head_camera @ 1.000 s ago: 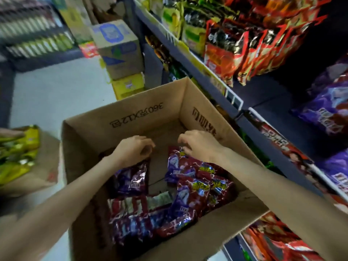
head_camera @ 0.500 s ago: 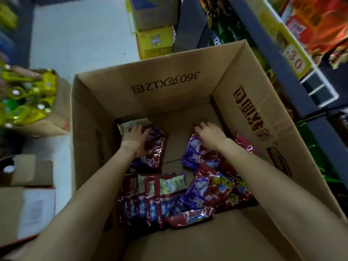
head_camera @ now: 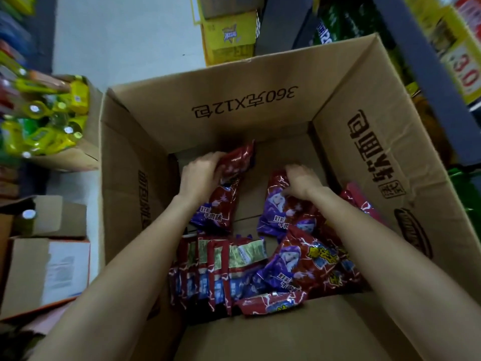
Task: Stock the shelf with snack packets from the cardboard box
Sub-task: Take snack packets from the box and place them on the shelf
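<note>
Both arms are down inside the big open brown cardboard box (head_camera: 260, 100), the one with black print on its inner walls, and the snack packets in there are glossy foil pouches in dark red and purple, with crinkled seams and a pale cartoon figure on the front. The left hand (head_camera: 200, 175) has its fingers curled round a red-and-purple foil packet (head_camera: 235, 162) at the far left of the box floor, tipping its top end up off the cardboard, with another purple-fronted packet (head_camera: 213, 212) lying just under the wrist. The right hand (head_camera: 299, 178) is curled over the top edge of a second red-and-purple packet (head_camera: 281, 204) on the right, fingers bent onto the foil and gripping it, though motion blur softens them. Nearer the person, a row of upright red packets with pale back labels (head_camera: 221, 269) stands on edge beside a loose heap of the same snacks (head_camera: 307, 259). Half a second ago the left hand lay flat on its packet; now that packet is lifted and bunched in the grip. The right hand has closed on the packet it was only touching. To the right runs the dark blue store shelf edge with a yellow price tag (head_camera: 466, 71); on the left, a carton of yellow-capped bottles (head_camera: 44, 121) sits on the pale floor.
</note>
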Tool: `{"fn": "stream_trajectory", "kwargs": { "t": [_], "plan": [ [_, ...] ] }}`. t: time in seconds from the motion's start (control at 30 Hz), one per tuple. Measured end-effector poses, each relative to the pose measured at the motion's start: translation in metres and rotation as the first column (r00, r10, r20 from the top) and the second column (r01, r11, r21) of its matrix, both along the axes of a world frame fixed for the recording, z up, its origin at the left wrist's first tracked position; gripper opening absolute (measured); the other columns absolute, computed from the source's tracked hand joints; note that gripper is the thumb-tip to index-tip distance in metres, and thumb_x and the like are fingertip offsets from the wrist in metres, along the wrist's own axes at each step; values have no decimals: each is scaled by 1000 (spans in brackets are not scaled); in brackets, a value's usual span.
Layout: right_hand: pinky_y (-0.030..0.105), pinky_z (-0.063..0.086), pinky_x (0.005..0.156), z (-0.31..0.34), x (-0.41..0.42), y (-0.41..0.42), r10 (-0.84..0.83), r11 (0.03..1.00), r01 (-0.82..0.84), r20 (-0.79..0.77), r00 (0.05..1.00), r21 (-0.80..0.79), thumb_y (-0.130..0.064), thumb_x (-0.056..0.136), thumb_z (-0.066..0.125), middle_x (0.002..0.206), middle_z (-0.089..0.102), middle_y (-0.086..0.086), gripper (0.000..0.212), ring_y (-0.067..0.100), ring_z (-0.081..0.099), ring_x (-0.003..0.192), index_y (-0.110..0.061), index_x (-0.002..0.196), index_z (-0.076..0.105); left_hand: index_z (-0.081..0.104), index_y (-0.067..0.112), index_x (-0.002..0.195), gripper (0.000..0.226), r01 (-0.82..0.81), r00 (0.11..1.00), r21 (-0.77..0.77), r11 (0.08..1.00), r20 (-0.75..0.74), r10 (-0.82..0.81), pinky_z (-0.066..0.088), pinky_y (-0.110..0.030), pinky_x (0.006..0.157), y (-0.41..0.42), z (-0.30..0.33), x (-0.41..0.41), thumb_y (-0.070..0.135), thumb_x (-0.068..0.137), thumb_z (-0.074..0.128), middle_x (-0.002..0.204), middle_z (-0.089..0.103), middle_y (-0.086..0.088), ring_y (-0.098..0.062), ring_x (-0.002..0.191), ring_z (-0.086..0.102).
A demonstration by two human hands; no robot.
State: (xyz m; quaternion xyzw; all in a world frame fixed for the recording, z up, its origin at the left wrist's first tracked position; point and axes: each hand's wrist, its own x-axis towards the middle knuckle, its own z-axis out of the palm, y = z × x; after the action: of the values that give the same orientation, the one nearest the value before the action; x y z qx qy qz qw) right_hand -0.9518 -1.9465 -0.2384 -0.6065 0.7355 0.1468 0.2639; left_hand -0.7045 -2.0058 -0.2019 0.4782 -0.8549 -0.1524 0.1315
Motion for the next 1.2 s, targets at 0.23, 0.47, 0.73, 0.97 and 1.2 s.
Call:
{"fn": "stream_trajectory", "kwargs": {
  "t": [0.23, 0.47, 0.73, 0.97, 1.2],
  "plan": [
    [35, 49, 72, 55, 7, 28, 74, 962, -42, 107, 991, -268, -30, 87, 67, 108, 64, 11, 47, 28, 62, 99, -14, 126, 48, 53, 19, 130, 36, -209, 913, 359, 910, -263, 314, 52, -25, 76, -5, 32, -7, 31, 96, 53, 118, 64, -2, -13, 99, 63],
    [33, 47, 69, 147, -18, 57, -111, 808, 211, 208, 972, -551, -30, 87, 67, 89, 70, 8, 21, 28, 65, 88, -18, 105, 66, 60, 16, 111, 23, -137, 825, 426, 894, -451, 341, 44, -11, 64, 3, 81, -10, 28, 91, 60, 100, 62, 6, 6, 83, 56],
    [31, 47, 62, 235, -36, 129, -246, 498, 496, 432, 868, -711, -32, 92, 61, 81, 67, -3, 20, 15, 65, 72, -16, 105, 62, 64, 21, 101, 18, 120, 587, 570, 813, -701, 405, 53, -21, 61, 39, 148, -16, 26, 84, 67, 97, 70, -1, -13, 81, 70],
    [25, 45, 61, 283, -64, 187, -315, 270, 587, 507, 803, -763, -29, 89, 63, 70, 62, -16, 14, -6, 58, 61, -16, 92, 62, 70, 29, 94, 32, 331, 620, 532, 779, -745, 246, 55, -36, 73, 67, 199, -54, 26, 63, 78, 96, 73, -2, -23, 89, 68],
    [18, 37, 55, 340, -104, 247, -373, 174, 555, 467, 802, -814, -23, 90, 64, 66, 61, -4, 10, 6, 50, 61, -14, 88, 66, 66, 28, 88, 6, 296, 550, 297, 908, -830, 93, 59, -42, 72, 91, 251, -108, 23, 84, 69, 79, 74, 1, -17, 75, 71]
  ]
}}
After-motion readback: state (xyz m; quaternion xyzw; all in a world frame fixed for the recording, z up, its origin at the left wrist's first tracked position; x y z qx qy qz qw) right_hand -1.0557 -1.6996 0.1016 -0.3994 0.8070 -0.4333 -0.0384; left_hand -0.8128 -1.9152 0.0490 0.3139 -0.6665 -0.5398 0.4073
